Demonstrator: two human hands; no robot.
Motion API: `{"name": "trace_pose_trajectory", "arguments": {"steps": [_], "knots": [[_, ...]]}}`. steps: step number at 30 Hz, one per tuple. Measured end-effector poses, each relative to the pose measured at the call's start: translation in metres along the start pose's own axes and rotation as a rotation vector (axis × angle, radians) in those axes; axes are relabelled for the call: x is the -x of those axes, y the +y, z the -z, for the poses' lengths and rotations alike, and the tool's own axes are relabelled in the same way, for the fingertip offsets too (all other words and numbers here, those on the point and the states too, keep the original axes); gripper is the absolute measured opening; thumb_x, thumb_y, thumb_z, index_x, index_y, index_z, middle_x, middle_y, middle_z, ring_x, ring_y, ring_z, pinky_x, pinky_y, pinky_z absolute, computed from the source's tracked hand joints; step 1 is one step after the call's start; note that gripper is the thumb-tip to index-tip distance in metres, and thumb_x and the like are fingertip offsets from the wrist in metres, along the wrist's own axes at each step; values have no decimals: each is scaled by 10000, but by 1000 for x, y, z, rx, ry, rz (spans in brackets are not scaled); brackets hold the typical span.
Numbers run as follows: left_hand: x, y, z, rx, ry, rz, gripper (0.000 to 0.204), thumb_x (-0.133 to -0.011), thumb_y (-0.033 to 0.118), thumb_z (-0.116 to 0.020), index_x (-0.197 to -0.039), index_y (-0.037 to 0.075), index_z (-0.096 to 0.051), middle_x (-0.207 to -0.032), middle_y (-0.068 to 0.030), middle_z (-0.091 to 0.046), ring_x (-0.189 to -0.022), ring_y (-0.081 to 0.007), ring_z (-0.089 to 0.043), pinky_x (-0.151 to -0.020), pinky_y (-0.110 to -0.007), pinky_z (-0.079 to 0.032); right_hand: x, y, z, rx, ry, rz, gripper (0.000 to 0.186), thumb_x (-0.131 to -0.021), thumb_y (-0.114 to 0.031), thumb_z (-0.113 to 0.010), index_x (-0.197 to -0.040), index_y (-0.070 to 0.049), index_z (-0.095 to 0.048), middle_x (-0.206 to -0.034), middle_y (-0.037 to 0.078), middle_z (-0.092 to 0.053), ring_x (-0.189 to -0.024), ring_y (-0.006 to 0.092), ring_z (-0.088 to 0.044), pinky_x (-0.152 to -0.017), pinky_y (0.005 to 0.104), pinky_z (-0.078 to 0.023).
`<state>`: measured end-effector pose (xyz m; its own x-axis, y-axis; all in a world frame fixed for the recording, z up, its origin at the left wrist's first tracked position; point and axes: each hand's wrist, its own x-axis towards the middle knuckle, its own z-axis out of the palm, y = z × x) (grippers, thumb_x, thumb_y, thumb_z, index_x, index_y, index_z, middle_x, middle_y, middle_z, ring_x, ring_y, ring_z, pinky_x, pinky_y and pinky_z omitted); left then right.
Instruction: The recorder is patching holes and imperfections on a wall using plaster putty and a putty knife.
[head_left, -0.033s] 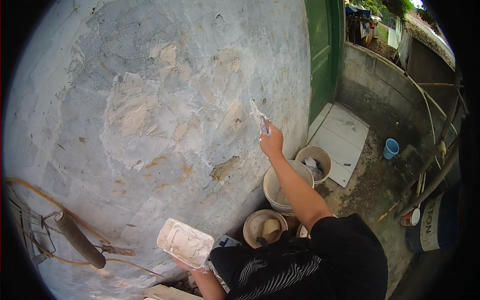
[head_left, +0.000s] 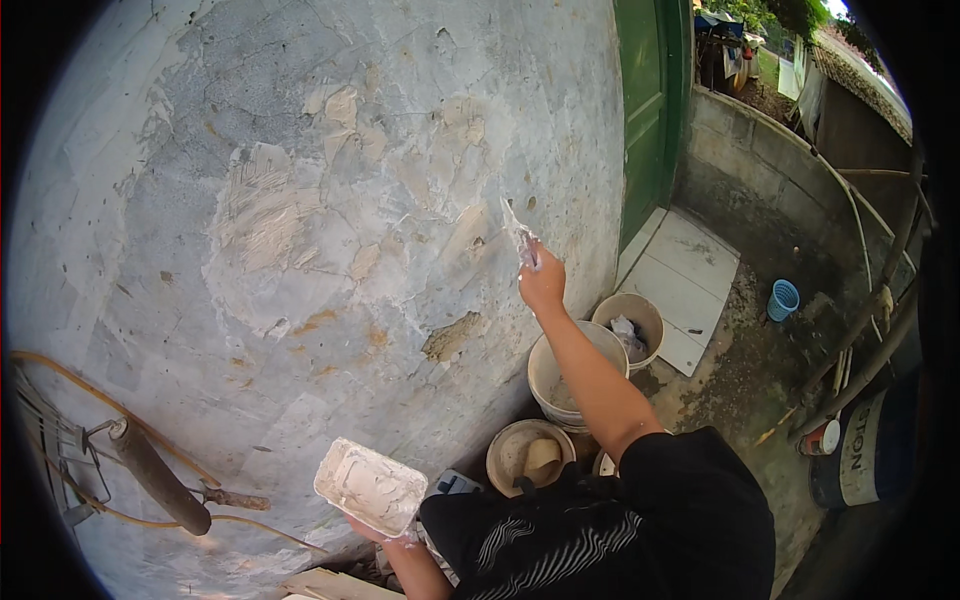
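Note:
My right hand [head_left: 543, 283] is closed round the handle of a putty knife [head_left: 519, 232] smeared with white filler. Its blade points up at the patched grey-white wall [head_left: 400, 300]; whether the tip touches the surface I cannot tell. Low and to the left, my left hand [head_left: 375, 530] supports a rectangular tub [head_left: 370, 487] from below, its fingers mostly hidden. Pale filler coats the tub's inside and rim. Cream patches [head_left: 265, 225] of filler spread over the wall, and a rough brown hole [head_left: 452, 338] shows below the knife.
A paint roller [head_left: 160, 478] and a yellowish hose [head_left: 110, 402] hang at the lower left. Several buckets, among them a large white one [head_left: 540, 375], stand along the wall's foot. Beyond are a green door [head_left: 643, 120], a blue basket [head_left: 783, 299], a drum [head_left: 862, 450] and poles [head_left: 880, 345].

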<state>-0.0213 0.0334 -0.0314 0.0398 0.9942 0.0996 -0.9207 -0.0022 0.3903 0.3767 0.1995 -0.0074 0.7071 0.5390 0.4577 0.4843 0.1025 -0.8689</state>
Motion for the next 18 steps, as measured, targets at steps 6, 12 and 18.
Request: {"name": "trace_pose_trajectory", "arguments": {"steps": [6,12,18], "knots": [[-1,-1,3,8,171,-88,515,-888,411,-376,-1279,84,-449,-1255,-131,-507,-1097,-368,-515,-885,-557,-423,91,-57,-40,42,-188,316,262,-659,-59,-604,-917,-19,-616,-809,171,-602,-773,354,-573,-673,429,-461],[-7,-18,-16,-60,160,-55,514,-882,412,-380,-1274,88,-449,-1225,-123,-527,-1054,-360,-544,-847,-530,-466,116,-55,-28,-68,-348,266,193,-706,-26,-573,-893,-12,-617,-714,174,-577,-657,310,-574,-613,399,-451],[-9,-15,5,-47,49,-30,557,-893,483,-370,-1307,113,-419,-1276,-130,-488,-1105,-371,-510,-903,-558,-417,68,-38,16,-542,-514,-265,196,-790,-3,-509,-951,-4,-621,-813,75,-638,-684,84,-539,-595,245,-426]]}}
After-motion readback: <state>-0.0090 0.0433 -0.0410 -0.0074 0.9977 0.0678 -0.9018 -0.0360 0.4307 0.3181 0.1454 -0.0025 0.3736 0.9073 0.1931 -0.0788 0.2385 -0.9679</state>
